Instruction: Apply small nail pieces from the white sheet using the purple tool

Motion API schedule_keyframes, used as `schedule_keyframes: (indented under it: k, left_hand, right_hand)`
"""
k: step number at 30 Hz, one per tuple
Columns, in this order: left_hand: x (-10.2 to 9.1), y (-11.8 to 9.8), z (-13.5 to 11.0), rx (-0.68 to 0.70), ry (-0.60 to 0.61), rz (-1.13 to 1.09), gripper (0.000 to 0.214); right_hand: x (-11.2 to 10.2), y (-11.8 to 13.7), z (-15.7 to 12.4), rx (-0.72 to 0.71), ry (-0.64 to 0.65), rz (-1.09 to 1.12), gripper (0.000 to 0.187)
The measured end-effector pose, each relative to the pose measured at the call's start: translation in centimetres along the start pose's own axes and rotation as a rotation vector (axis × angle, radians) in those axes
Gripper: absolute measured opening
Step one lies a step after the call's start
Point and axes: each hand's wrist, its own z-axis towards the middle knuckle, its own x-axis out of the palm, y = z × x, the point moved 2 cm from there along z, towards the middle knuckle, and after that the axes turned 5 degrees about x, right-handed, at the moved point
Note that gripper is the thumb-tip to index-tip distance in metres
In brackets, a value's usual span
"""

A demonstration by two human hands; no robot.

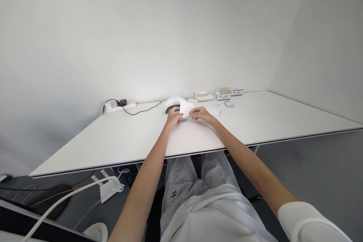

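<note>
So the sheet (186,109) you've got there is a small, thin white one, sprinkled with tiny dark and pinkish specks, too small to make out from here. It's up off the desk (141,132), tipped up so the speckled face points your way. Your left hand (173,117) has its lower left corner, your right hand (201,114) is on the lower right edge, and the top edge sticks up free, looking pretty flat tbh.

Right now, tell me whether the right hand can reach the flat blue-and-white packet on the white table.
Probably yes: nothing tall stands between the right hand and the packet, though that hand is busy at the dotted white sheet.
</note>
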Motion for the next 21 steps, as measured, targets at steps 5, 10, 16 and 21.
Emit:
schedule_keyframes:
  k: [5, 10, 16, 21]
  left_hand:
    - [0.0, -0.2, -0.1, 0.000, -0.008, -0.003, 0.037]
    - [0.1, -0.1, -0.1, -0.008, -0.007, 0.003, 0.037]
    - [0.2, -0.3, -0.3, -0.022, 0.016, 0.039, 0.037]
    - [0.3, -0.3, -0.3, -0.014, 0.044, 0.067, 0.025]
  right_hand:
    - [-0.1, -0.3, 0.2, 0.013, -0.012, 0.007, 0.030]
    - [-0.1, -0.2, 0.0, 0.028, 0.021, -0.019, 0.032]
    - [0.2, 0.8, -0.8, 0.066, 0.104, -0.058, 0.038]
    - [0.3, 0.7, -0.6, 0.034, 0.097, -0.074, 0.034]
